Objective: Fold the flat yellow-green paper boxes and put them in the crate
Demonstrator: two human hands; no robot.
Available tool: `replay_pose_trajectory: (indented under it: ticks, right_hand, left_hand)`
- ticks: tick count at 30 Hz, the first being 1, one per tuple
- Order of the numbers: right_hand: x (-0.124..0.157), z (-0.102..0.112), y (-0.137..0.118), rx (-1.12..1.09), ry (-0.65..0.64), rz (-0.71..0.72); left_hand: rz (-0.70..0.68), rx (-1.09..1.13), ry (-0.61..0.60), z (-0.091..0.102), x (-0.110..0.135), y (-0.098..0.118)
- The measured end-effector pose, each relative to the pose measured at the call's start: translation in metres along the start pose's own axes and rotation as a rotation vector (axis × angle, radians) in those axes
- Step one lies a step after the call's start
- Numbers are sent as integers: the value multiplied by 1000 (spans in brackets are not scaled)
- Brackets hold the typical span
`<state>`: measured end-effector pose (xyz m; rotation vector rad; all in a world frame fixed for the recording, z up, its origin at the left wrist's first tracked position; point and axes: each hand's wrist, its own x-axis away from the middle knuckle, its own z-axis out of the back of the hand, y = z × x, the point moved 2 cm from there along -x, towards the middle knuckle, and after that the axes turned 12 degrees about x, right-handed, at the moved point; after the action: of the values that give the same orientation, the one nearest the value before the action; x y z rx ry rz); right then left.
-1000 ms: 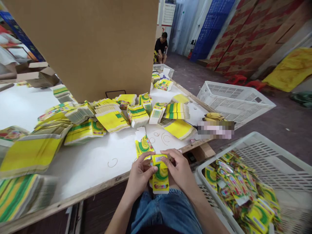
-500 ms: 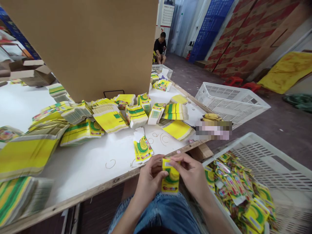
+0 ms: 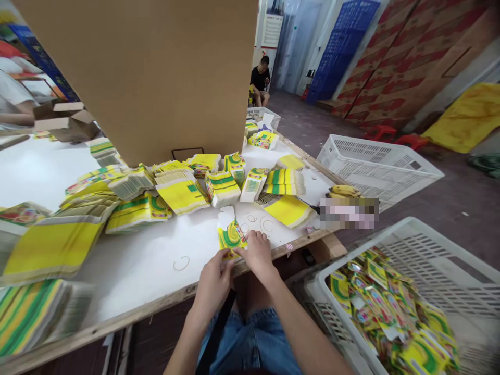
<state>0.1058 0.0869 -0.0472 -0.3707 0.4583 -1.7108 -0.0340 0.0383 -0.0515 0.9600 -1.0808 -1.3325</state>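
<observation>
A small pile of flat yellow-and-green printed cartons lies at the table's near edge, one white flap pointing away from me. At its near corner is my left hand, fingers curled and closed on the lower edge of a carton. My right hand is bent over the right side of the same carton, thumb along its near edge. How many cartons the fingers take in is hidden. Beyond the hands, stacks of yellow cartons stretch across the white table.
A white plastic crate of filled yellow packets stands at my right, with another white crate behind it. Bananas rest at the table's right corner. A tall cardboard sheet stands across the table. A person sits in the background.
Both hands have moved from above my lap, left and forward to the pile at the table's edge. The yellow carton they held upright is no longer between them.
</observation>
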Motion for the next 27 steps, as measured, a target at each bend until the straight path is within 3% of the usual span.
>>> replay_pose_trajectory:
  ticks: [3,6,11,13,17,21,24,27]
  right_hand:
    - [-7,-12,-1,-133,-2,-49]
    - [-7,-10,11,-352,-12,-80]
    - [15,0,26,-793,-77,-141]
    - [28,4,28,-928,-116,-174]
    - [46,12,29,-1090,-161,-234]
    - [55,17,28,-1196,-228,-263]
    - [59,20,27,-1214,-255,-222]
    - [61,25,27,-1143,-226,-164]
  left_hand:
    - [10,36,-5,-1,-1,-6]
    - [-13,96,50,0,-5,-8]
    - [-32,593,313,3,-10,-4]
    - [8,793,259,-1,-10,1]
    - [165,1076,-11,-14,-4,11]
    - [166,1208,-165,-22,2,14]
    - [145,1227,-216,-24,4,14]
    - [157,1198,-180,-26,3,16]
